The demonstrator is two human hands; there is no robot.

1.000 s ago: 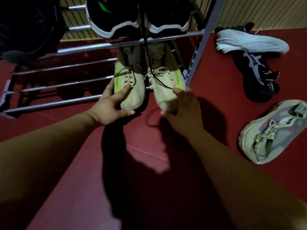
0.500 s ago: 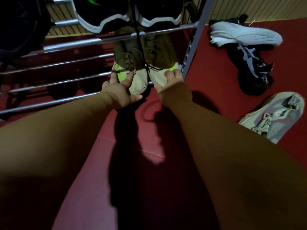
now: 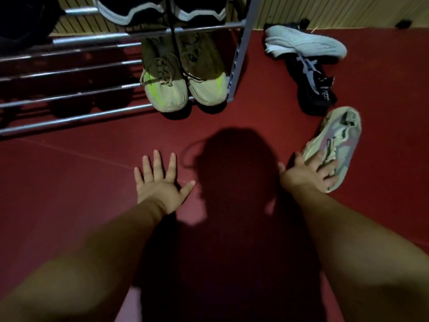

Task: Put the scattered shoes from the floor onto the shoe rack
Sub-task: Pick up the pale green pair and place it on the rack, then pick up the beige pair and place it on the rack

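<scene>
Three shoes lie loose on the floor at right, and my right hand (image 3: 308, 173), fingers spread, rests on the nearest grey shoe (image 3: 336, 145), its long axis slanting toward upper right, while my left hand (image 3: 160, 180) hangs open, empty.

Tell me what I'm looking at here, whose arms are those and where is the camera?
The camera sits on a person's head, looking down, so the arms are their own. The left hand is spread open, holding nothing. The right hand rests on a pale sneaker on the red floor, its fingers not closed yet. A beige pair with yellow-green streaks sits on the metal shoe rack. A black sneaker and a white-soled shoe lie on the floor.
</scene>
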